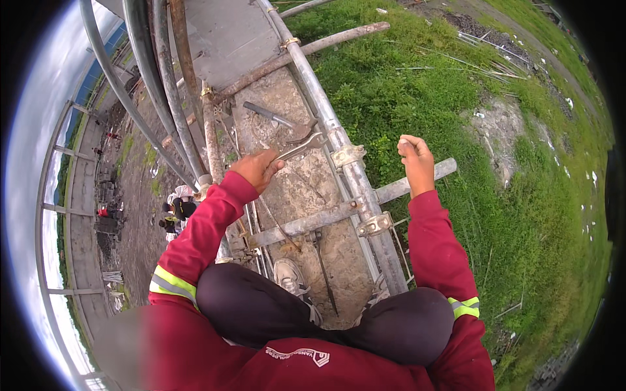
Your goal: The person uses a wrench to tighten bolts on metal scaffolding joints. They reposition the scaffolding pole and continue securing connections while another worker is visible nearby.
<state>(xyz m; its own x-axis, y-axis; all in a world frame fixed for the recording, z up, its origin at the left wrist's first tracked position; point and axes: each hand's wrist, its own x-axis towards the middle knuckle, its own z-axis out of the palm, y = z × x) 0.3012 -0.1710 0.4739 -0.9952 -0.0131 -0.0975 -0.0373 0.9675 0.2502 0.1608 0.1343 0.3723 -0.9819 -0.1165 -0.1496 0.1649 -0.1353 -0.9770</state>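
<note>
**Concrete ledge [339, 251] lay under a left hand [257, 169] gripping a wrench [301, 148]**

Rough, stained concrete formed a narrow strip along the left side of the long pipe [317, 98], and green grass [391, 85] spread well below on the pipe's right. Farther left of the pipe rose several upright pipes [151, 65], and beyond them, down on the bare ground [134, 228], two people [177, 212] showed small, near a whitish heap.

Just left of the long pipe, the left hand was closed around the wrench's shank. The tool slanted toward the pipe, its forked end near the upper clamp [349, 156]; whether that end touched the pipe, I could not tell. A hammer [270, 115] lay on the concrete to the pipe's left, its head close by the wrench's fork.

Right of the long pipe, the right hand [416, 163] was raised with its fingers curled in toward the thumb. I could not tell whether it was pinching something small. Behind its wrist passed a cross pipe [303, 223], which ran across the long pipe between the upper clamp and a lower clamp [375, 225]. A thin dark rod [325, 277] lay left of the long pipe, beside a light-coloured shoe [290, 277].
</note>
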